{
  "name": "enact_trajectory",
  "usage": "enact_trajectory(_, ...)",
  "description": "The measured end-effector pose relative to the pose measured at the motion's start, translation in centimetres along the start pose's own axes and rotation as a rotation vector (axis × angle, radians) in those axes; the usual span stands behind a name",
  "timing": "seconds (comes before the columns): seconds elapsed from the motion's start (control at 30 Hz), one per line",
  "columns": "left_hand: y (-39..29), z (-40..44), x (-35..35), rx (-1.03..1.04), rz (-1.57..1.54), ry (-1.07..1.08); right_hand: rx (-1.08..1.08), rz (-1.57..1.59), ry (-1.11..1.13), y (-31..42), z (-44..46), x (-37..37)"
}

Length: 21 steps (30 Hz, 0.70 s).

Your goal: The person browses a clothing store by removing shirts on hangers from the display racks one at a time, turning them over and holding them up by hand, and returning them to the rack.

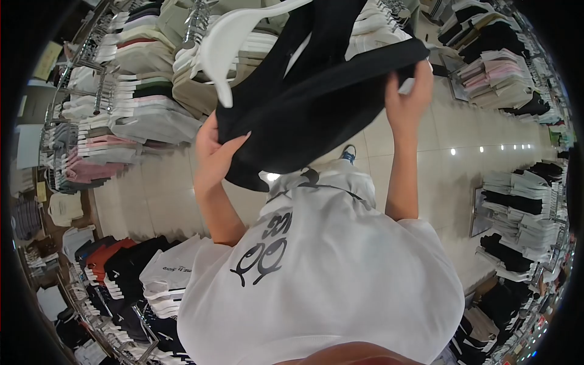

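Note:
A black top stretches between my two hands in front of my chest, its lower edge hanging loose. Part of a white hanger shows at its upper left, with one arm outside the cloth; the hanger's top is cut off by the frame. My left hand grips the left side of the top, thumb over the fabric. At the other end, my right hand pinches the upper right edge, with its fingers partly behind the cloth. Whether the top is a vest or a T-shirt I cannot tell.
Racks of hanging clothes surround me: light shirts at the left, folded-looking white garments at the right, and dark and orange shirts at lower left. Beige floor tiles lie below. One blue shoe shows under the top.

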<state>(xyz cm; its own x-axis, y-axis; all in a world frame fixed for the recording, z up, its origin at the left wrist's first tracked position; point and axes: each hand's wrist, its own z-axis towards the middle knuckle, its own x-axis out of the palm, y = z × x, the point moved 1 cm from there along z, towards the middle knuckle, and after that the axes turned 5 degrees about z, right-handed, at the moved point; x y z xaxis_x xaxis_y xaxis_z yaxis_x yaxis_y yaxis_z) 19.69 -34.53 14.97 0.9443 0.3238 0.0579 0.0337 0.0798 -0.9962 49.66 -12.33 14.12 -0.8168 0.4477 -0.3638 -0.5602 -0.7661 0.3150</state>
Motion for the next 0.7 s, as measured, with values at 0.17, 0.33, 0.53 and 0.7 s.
enact_trajectory(0.17, 0.7, -2.7, -5.8, 0.128, 0.156, 0.048, 0.642, 0.568, -0.278, -7.7, -6.9, -2.3)
enact_trajectory(0.33, 0.7, -4.8, -7.8, 0.204, 0.099, -0.004, 0.911, 0.778, 0.144, -8.0, -8.7, 3.0)
enact_trajectory(0.53, -0.8, -4.9, -7.5, 0.120, 0.295, 0.023, 1.236, 1.374, 0.038, -6.5, -10.6, 4.2)
enact_trajectory(0.7, -1.5, -4.5, -5.4, 0.045, 0.324, -0.042, 1.051, 1.033, -0.005, -5.5, -9.4, 0.9)
